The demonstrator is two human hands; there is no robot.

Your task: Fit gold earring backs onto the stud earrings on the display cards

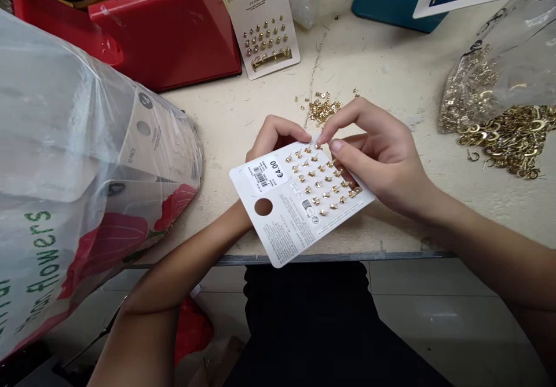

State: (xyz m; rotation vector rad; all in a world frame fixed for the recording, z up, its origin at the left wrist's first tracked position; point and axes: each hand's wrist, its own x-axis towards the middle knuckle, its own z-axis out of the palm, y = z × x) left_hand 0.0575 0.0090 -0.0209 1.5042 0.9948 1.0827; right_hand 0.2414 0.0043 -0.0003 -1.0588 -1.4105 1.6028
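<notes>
Your left hand (pixel 277 136) holds an earring card (pixel 299 199), printed back up, at the centre of the frame. Your right hand (pixel 376 149) works its upper edge, fingers narrowly parted; whether they pinch anything, you cannot tell. Gold earring backs (pixel 322 109) lie heaped just beyond on the worktop (pixel 243 114).

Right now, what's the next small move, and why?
Probably press the small gold piece gently against the card: the right hand has its index fingertip at that piece, near the card's far edge, while the left hand holds the card.
</notes>
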